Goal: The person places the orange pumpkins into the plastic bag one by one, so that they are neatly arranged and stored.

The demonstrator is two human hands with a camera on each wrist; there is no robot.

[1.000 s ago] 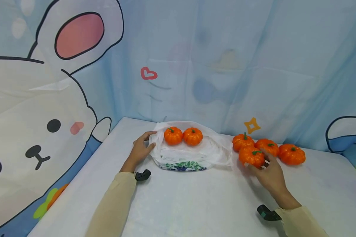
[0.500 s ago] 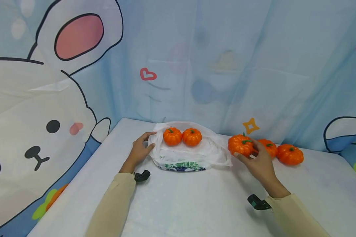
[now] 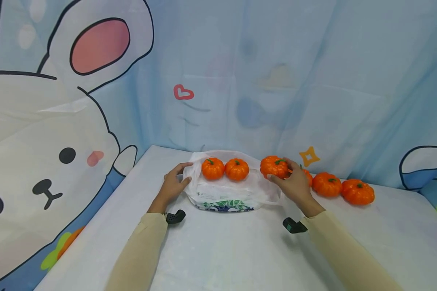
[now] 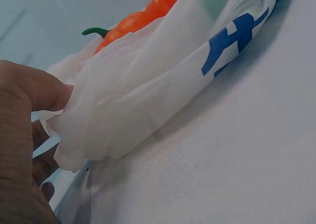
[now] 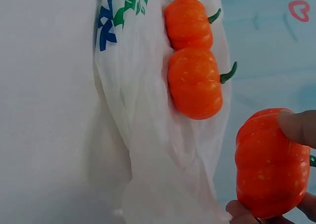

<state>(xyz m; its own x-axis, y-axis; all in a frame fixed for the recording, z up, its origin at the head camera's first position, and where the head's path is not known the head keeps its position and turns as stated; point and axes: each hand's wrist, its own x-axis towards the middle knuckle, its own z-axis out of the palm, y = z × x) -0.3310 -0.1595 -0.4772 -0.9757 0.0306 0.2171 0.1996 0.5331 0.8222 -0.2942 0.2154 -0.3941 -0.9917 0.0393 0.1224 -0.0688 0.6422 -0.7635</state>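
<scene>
A white plastic bag (image 3: 225, 194) with a green and blue print lies on the table, two small orange pumpkins (image 3: 213, 168) (image 3: 237, 169) side by side in it. My left hand (image 3: 172, 186) pinches the bag's left edge; in the left wrist view the thumb and fingers (image 4: 47, 90) are on the crumpled plastic (image 4: 118, 105). My right hand (image 3: 295, 184) grips another pumpkin (image 3: 274, 167) above the bag's right part. In the right wrist view that pumpkin (image 5: 271, 164) is held between thumb and fingers, apart from the two in the bag (image 5: 188, 23) (image 5: 195, 83).
To the right of the bag, a pumpkin (image 3: 327, 184) and another (image 3: 357, 192) sit on the white table (image 3: 218, 250), with one more (image 3: 307, 177) partly hidden behind my right hand. A printed blue curtain (image 3: 218, 48) hangs behind the table.
My right hand has lifted a pumpkin from the group at the right and carried it left, over the bag. The left hand has stayed at the bag's edge.
</scene>
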